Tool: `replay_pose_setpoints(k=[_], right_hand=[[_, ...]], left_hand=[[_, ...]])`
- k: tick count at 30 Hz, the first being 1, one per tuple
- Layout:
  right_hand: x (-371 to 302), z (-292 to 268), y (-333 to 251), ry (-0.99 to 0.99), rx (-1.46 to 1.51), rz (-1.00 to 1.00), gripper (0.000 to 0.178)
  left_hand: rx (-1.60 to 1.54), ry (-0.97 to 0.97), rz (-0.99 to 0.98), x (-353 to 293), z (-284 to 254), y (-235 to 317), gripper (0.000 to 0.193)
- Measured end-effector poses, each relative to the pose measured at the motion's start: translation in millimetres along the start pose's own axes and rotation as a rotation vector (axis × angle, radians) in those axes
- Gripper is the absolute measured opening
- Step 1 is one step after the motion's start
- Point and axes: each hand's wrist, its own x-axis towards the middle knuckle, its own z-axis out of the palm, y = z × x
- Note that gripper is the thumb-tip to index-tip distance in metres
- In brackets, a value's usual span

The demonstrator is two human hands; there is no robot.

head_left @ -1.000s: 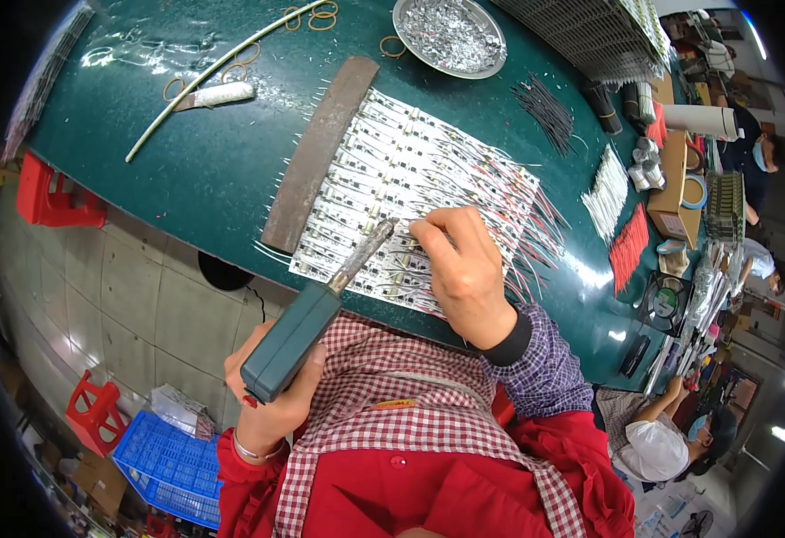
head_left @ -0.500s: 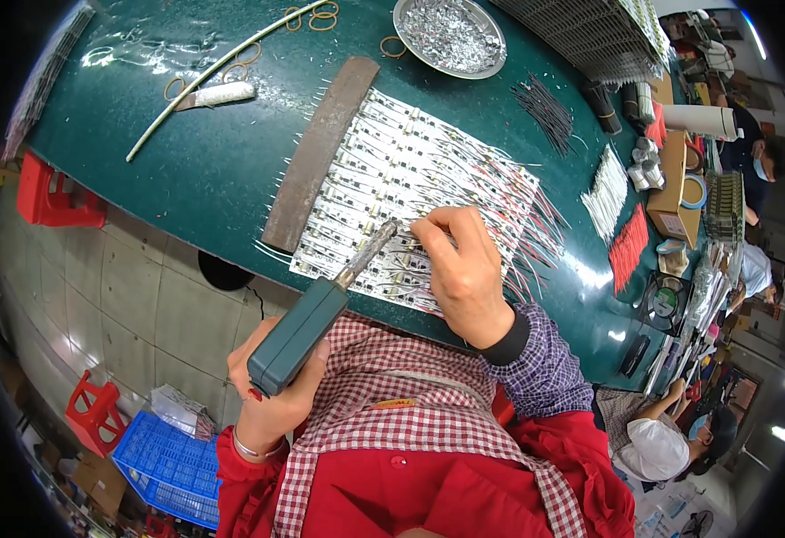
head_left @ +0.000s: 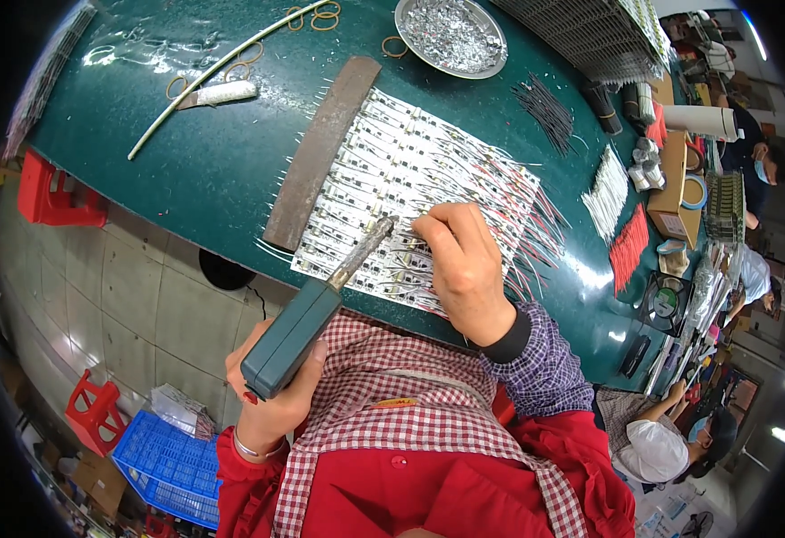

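Note:
My left hand (head_left: 277, 402) is wrapped round the dark green body of a soldering gun (head_left: 292, 336). Its crusted metal tip reaches up over a white panel of small circuit boards (head_left: 370, 202). Just right of the tip, my right hand (head_left: 466, 269) is closed in a pinch over the panel; whatever lies between its fingertips is too small to make out. Many thin white, black and red wires (head_left: 536, 215) fan out from the panel's right side. A rusty flat metal bar (head_left: 322, 152) lies along the panel's left edge.
Beyond the panel stands a metal bowl of scraps (head_left: 453, 36). Bundles of black wires (head_left: 545, 115), white wires (head_left: 605, 195) and red wires (head_left: 629, 249) lie to the right, near a cardboard box (head_left: 672, 193). A white-handled knife (head_left: 222, 94) sits far left. Co-workers are at right.
The soldering gun has shifted slightly left, and its tip now sits a little farther from my right fingertips. My right hand stays nearly in place.

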Motion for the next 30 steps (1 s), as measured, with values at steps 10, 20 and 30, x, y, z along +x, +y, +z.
replay_pose_setpoints(k=[10, 20, 30], right_hand=[[-1.6, 0.0, 0.0, -0.001, -0.006, -0.016, 0.033], [-1.6, 0.1, -1.2, 0.012, -0.029, -0.016, 0.033], [-10.6, -1.4, -10.2, 0.03, 0.002, -0.025, 0.032]], left_hand=[[0.038, -0.025, 0.054, -0.5, 0.5, -1.9, 0.02], [0.01, -0.014, -0.011, -3.9, -1.9, -0.4, 0.021], [0.029, -0.006, 0.012, -12.3, -5.9, -2.8, 0.021]])
